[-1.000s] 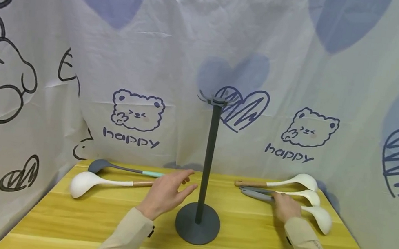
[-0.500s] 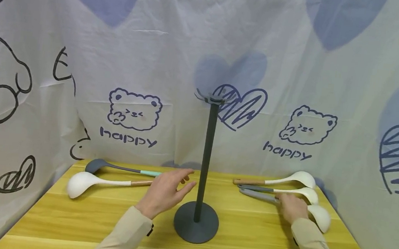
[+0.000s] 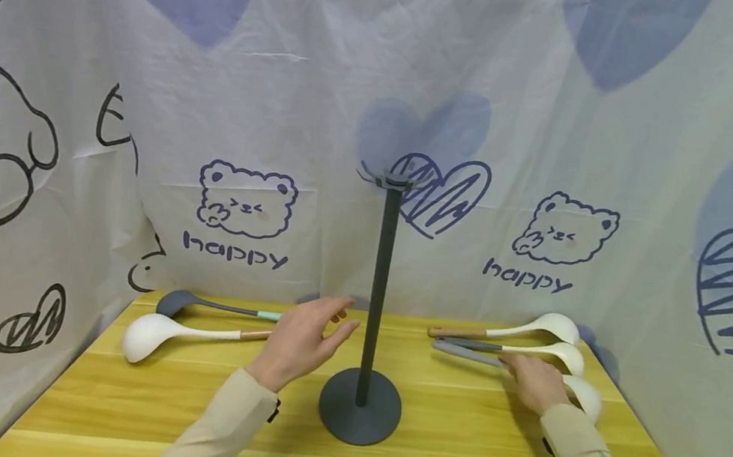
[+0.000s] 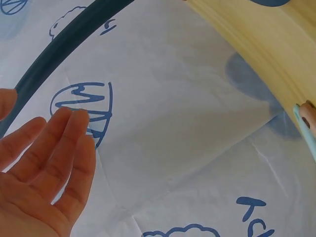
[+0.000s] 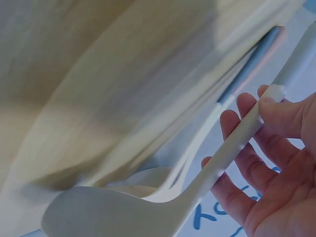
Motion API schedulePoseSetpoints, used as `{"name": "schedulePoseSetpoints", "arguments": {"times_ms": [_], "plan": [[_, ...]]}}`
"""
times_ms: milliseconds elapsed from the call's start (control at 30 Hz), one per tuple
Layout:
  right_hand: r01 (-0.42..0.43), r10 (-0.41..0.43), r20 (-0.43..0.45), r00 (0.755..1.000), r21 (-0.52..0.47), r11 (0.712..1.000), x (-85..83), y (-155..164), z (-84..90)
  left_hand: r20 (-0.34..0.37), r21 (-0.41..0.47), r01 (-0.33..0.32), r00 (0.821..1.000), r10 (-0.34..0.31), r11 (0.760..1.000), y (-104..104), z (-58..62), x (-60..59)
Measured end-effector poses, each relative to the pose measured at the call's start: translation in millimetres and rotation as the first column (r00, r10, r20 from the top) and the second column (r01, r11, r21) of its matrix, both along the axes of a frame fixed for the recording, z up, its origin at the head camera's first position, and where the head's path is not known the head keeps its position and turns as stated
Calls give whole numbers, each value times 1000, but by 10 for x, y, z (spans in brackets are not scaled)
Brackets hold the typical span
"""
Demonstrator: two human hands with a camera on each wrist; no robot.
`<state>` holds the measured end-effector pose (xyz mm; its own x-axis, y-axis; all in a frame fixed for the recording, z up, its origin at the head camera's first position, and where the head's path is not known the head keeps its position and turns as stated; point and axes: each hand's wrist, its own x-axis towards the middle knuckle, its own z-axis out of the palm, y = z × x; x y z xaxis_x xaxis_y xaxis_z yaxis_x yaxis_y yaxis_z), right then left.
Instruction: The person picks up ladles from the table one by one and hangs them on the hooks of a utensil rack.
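Note:
My right hand pinches the white-and-grey ladle between thumb and fingers, where its white shaft meets the grey handle. In the right wrist view its bowl hangs at lower left. Behind it lie a white ladle with a dark grey handle and a white ladle with a wooden handle. My left hand hovers with relaxed fingers beside the dark stand's post, holding nothing. Below and left of it lie a white ladle with a wooden handle and a dark ladle with a mint handle.
The stand has a round dark base and a ring of hooks on top. A yellow wood-grain table carries everything. White printed cloth hangs at the back and both sides.
The right hand now has the nearest ladle slightly shifted left, with its handle end raised. My left hand has moved a little up and left beside the post.

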<state>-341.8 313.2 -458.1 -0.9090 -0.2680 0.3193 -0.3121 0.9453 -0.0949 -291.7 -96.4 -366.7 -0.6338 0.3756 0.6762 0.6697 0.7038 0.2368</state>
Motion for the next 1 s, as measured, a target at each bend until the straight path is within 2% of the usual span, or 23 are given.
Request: {"name": "schedulePoseSetpoints", "arguments": {"times_ms": [133, 267, 433, 533, 733, 900, 1000], "plan": [[4, -4, 30, 1000, 0, 1000, 3, -53, 53, -15, 40, -6, 1000, 6, 999, 0, 84, -16], [21, -21, 37, 999, -9, 1000, -5, -114, 115, -65, 88, -9, 998, 15, 996, -1, 197, -19], [9, -10, -17, 1000, -64, 998, -4, -219, 227, -163, 178, 22, 987, 7, 984, 16, 430, -41], [-6, 2, -33, 999, -124, 992, -10, -303, 303, -210, 236, 8, 977, 43, 972, 43, 587, -50], [-39, 23, -67, 997, -237, 971, 11, -498, 454, -243, 340, -24, 964, 113, 940, 117, 898, -39], [-80, 39, -132, 990, -323, 943, 34, -636, 539, -278, 397, 4, 954, 116, 918, 174, 1147, -36], [-121, 55, -174, 983, -397, 910, 31, -712, 592, -271, 406, 12, 957, 107, 914, 205, 1276, -32]]}}
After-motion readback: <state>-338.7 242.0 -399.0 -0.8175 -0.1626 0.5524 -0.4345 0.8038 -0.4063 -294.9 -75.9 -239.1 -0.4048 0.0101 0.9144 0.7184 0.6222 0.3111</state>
